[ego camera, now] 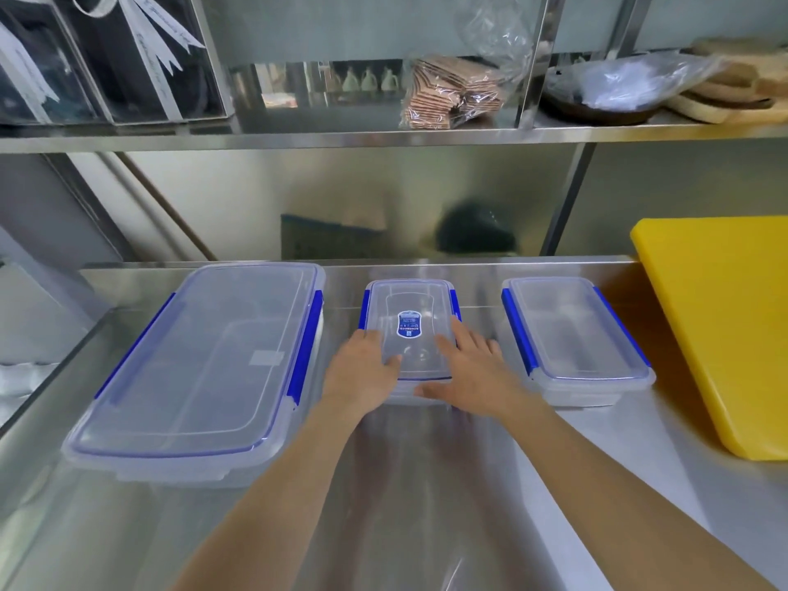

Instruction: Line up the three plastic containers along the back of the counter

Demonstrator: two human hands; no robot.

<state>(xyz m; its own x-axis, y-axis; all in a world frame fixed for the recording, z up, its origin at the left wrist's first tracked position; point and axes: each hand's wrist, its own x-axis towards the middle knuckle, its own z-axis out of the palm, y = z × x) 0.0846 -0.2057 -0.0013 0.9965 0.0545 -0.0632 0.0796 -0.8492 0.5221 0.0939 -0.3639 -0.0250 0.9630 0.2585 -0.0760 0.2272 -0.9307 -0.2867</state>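
Note:
Three clear plastic containers with blue clips stand on the steel counter [426, 484]. A large one [204, 360] is at the left, reaching the back edge. In the middle a small one with a blue label [409, 309] sits close to the back wall. My left hand [362, 368] grips its near left corner and my right hand [464, 368] its near right corner, fingers resting on the lid. A third small container [571, 334] stands at the right, apart from both hands.
A thick yellow cutting board [725, 326] lies at the right edge of the counter. Above, a steel shelf [383, 136] carries clear boxes with ribbons, a bag of crackers [447, 91] and wrapped dishes. The counter's near part is bare steel.

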